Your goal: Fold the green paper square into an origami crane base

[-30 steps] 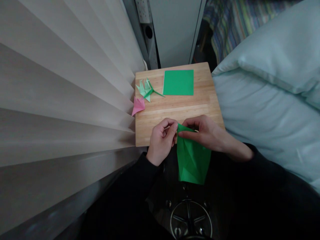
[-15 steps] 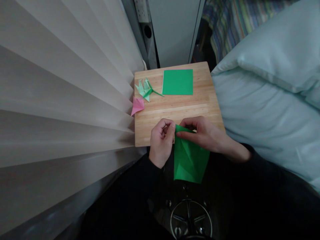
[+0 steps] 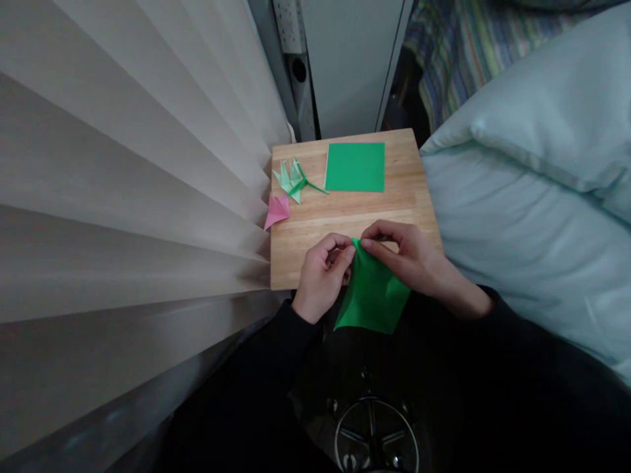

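Just below centre frame, a green paper sheet (image 3: 375, 295) hangs from its top end, pinched between the fingertips of the left hand (image 3: 321, 276) and right hand (image 3: 408, 255). It seems light, pliable, easily creased; best held gently by edges.

Presents pale, grained wood across a small four-sided tabletop (image 3: 345, 215). Carries at twelve o'clock a flat piece of green origami paper (image 3: 355, 167), whitish along its nine-o'clock edge. Bears at ten o'clock a spiky light-green paper fold (image 3: 284, 179), overlapped by a slim green paper stem (image 3: 305, 182) pointing toward four o'clock. Holds at nine o'clock a pink paper fold (image 3: 277, 209), jutting slightly over the edge.
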